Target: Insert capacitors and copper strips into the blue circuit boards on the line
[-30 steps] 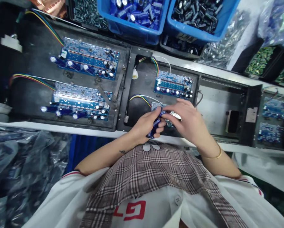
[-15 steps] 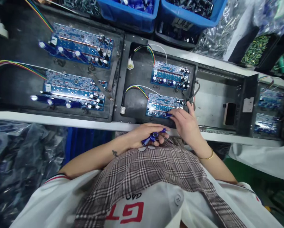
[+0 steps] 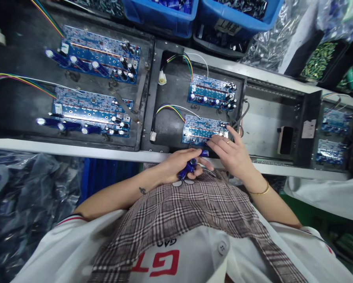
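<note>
In my left hand, several blue capacitors are bunched against the curled fingers. One more blue capacitor sticks out by the thumb tip. My right hand reaches over the near edge of a blue circuit board, its thumb and fingers drawn together low on the board and its index finger stretched toward the board's right end. A capacitor at those fingertips is mostly hidden by them. The board lies in a black tray, with coloured wires running from its left side.
Behind it lies another board fitted with capacitors. Two more boards lie in the left tray. Blue bins of parts stand at the back. A dark phone-like object rests to the right, before further boards.
My right hand has shifted slightly, and the capacitor at its fingertips is now mostly covered. In my left hand, one capacitor has moved out to the thumb tip.
</note>
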Available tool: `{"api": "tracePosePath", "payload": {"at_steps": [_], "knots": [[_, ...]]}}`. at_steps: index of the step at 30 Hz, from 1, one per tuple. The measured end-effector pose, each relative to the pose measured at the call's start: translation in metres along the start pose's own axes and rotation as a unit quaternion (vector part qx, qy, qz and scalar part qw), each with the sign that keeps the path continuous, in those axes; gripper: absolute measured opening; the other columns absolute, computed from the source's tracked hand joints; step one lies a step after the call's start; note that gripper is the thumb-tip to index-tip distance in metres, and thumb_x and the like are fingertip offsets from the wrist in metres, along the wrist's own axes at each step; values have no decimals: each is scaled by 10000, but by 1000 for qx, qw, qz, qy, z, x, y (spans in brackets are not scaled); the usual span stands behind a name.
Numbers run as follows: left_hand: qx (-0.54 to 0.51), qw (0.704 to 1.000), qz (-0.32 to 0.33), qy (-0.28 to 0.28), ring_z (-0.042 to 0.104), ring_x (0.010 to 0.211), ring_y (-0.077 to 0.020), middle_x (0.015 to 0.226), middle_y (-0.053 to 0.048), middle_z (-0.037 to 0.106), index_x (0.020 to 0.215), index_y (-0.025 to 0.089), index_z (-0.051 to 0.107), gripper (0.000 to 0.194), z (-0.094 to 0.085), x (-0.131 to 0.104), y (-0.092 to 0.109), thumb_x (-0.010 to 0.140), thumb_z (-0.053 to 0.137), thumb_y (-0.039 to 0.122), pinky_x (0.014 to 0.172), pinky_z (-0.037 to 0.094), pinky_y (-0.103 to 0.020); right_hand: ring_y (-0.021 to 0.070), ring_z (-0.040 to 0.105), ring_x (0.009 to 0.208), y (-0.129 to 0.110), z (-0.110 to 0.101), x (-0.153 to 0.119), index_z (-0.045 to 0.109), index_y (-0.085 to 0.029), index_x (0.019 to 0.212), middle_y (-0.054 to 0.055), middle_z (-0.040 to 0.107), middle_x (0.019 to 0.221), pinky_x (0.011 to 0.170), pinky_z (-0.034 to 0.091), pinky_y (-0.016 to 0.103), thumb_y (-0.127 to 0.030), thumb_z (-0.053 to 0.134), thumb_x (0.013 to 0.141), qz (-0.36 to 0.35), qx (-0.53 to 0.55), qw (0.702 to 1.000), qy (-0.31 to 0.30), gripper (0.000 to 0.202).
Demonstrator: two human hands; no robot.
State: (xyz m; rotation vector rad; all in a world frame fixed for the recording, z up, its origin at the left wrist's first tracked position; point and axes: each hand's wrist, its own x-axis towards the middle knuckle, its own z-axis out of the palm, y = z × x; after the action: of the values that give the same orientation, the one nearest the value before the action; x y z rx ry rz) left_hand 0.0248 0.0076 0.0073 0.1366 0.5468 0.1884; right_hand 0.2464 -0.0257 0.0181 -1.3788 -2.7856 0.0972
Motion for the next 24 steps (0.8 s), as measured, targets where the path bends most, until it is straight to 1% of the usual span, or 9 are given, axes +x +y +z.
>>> {"api": "tracePosePath", "payload": {"at_steps": [2,5,7,9,11,13,17,21,24], "knots": [[-9,1000,-5,13,457,466,-56,751,-59,604,887,151,457,202,0,-2,-1,1015,426,306,379,249,-134,221,638,1193,-1,-2,1,585,-178,1299,92,714,1213,1213,290,612,-78,429,972,0,10,1000,4,377],[-31,999,4,27,408,456,-46,680,22,462,908,164,465,199,-3,-3,-2,1002,467,340,368,217,-111,215,631,1215,-11,-13,5,542,-196,1356,92,697,1261,1214,299,591,-129,471,983,44,70,996,42,385],[-37,999,10,27,374,445,-37,664,43,401,906,166,467,213,-5,-4,-3,1001,474,356,365,210,-104,199,648,1185,-20,-21,11,541,-207,1353,80,703,1250,1211,329,541,-198,534,977,63,132,988,56,376],[-40,999,-5,24,362,440,-35,663,44,386,895,162,472,264,-6,-5,-4,1007,451,400,360,209,-104,180,677,1105,-28,-25,19,589,-218,1280,54,732,1167,1208,340,507,-237,562,970,67,165,983,52,311],[-39,999,-23,30,396,455,-42,696,25,429,928,157,496,308,-7,-5,-4,1013,416,442,356,217,-109,178,690,1037,-31,-21,26,637,-209,1173,45,747,1082,1210,323,513,-239,541,980,90,144,984,54,218],[-28,999,-27,39,453,488,-54,786,-13,519,1033,160,527,313,-8,-7,-4,1013,406,448,354,235,-119,185,692,1003,-30,-11,31,655,-192,1103,51,745,1047,1201,322,521,-238,511,991,126,104,985,55,188],[2,999,-30,33,491,500,-63,949,-77,639,1230,171,513,310,-10,-12,-3,1011,410,363,356,252,-136,182,690,963,-24,7,35,655,-189,1074,44,744,1021,1189,331,515,-246,480,1003,149,71,985,39,196],[17,999,-9,31,484,458,-68,967,-133,702,1245,132,508,299,-12,-15,-4,983,395,222,354,253,-154,173,690,951,-23,8,34,647,-184,1085,39,746,1032,1211,287,524,-235,473,1006,137,65,988,40,198],[19,999,13,31,477,431,-71,945,-152,726,1185,123,520,248,-13,-16,-5,981,399,197,360,291,-166,169,692,950,-24,6,34,648,-183,1082,34,752,1034,1220,265,529,-232,478,1005,132,67,988,44,193]]}}
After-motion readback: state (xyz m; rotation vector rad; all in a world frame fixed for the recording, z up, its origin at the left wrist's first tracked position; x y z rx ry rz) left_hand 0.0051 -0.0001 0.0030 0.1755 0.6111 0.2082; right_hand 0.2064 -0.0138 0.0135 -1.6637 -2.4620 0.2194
